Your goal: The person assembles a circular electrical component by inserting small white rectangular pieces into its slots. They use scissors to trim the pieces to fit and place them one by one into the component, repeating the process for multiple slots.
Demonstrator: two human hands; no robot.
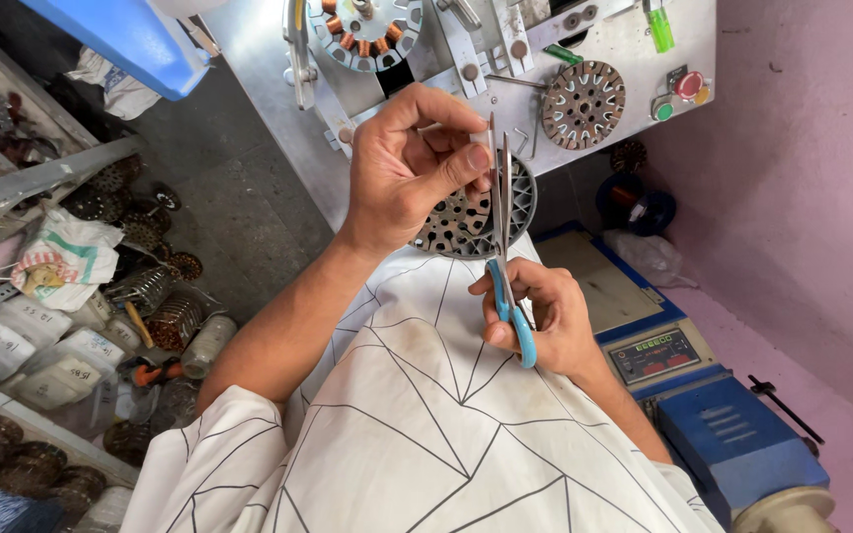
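Several plastic jars [71,370] crowd the floor at left, their contents unclear, beside slotted metal cores [165,316]. Above the lap, the left hand [412,168] pinches a thin pale strip [492,158] between thumb and fingers, while the right hand [545,321], closed around blue-handled scissors [507,266], sets the nearly shut blades against it.

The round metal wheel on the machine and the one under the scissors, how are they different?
The wheel on the machine is brown, smaller in the picture, and fully in view. The wheel under the scissors is grey and silvery, looks bigger, and is partly hidden by the left hand. Both are round with slots and holes.
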